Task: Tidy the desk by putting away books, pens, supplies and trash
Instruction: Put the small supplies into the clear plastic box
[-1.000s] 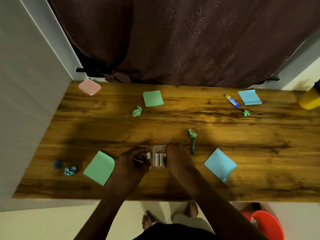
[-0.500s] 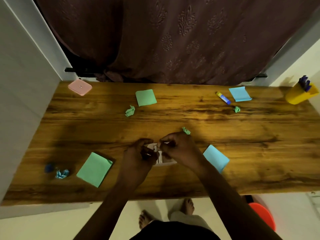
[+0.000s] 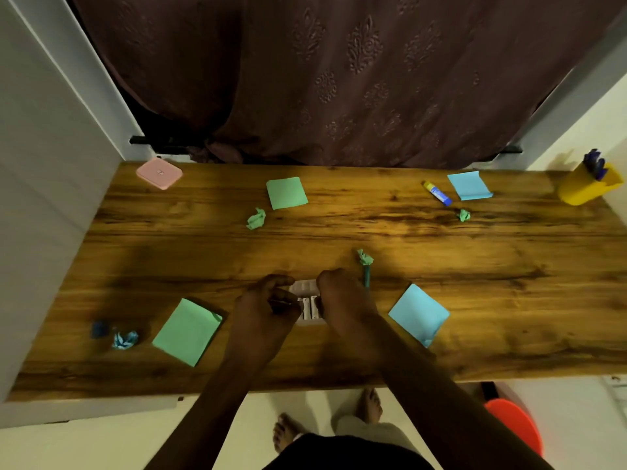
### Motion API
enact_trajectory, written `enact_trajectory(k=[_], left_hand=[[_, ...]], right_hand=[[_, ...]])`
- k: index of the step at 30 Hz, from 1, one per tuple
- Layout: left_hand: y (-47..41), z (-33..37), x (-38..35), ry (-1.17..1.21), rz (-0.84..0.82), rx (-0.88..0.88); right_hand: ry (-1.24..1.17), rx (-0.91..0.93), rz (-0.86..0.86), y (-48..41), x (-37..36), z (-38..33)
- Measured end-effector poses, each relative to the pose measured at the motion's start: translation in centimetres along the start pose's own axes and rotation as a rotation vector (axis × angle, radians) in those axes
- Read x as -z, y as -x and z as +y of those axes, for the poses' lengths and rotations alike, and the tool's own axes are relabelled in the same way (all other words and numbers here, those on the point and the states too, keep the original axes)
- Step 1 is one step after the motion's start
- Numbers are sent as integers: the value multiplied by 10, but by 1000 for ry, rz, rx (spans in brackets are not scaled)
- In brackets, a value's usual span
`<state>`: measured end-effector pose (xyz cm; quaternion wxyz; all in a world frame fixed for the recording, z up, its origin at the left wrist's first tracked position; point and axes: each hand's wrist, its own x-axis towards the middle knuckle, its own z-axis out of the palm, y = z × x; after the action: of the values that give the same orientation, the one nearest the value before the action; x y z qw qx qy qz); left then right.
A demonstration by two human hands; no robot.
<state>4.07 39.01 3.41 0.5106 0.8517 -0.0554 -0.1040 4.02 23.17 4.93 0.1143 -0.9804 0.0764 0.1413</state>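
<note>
Maroon embossed curtain [image 3: 339,79] hangs behind the brown wood-grain counter [image 3: 441,252]. An orange plastic bin [image 3: 515,425] stands on the floor off the counter's near right corner. Four square notes lie flat: a large green note [image 3: 186,330] near left, a large blue note [image 3: 419,313] near right, and a small green note [image 3: 286,192] and small blue note [image 3: 469,185] at the back. The yellow pen cup [image 3: 583,188] sits far right. The pink square box [image 3: 159,173] sits far left, its centre mark too small to read. Near the middle, the right grip [image 3: 342,296] curls over the right edge of a small white case [image 3: 307,300] of pale sticks, holding it. The left grip [image 3: 268,310] pinches a thin sliver [image 3: 280,302] just beside the case. The print on the blue-labelled glue stick [image 3: 436,193] is too blurred to read. A teal pen [image 3: 366,278] lies by the right grip, below a crumpled green scrap [image 3: 364,257].
</note>
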Motion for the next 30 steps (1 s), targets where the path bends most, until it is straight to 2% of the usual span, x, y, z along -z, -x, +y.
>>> enact_trajectory(k=[6,12,21,30], left_hand=[[4,-11,4,-49,50,18],[1,-12,7,-42,52,14],[-12,-11,28,28,73,18],[-35,-23,78,43,202,52]], right_hand=[[92,6,-75,-7,-2,-9],[18,-6,-55,-11,1,-7],[-498,94,165,-9,23,5],[-993,45,8,-33,35,-30]])
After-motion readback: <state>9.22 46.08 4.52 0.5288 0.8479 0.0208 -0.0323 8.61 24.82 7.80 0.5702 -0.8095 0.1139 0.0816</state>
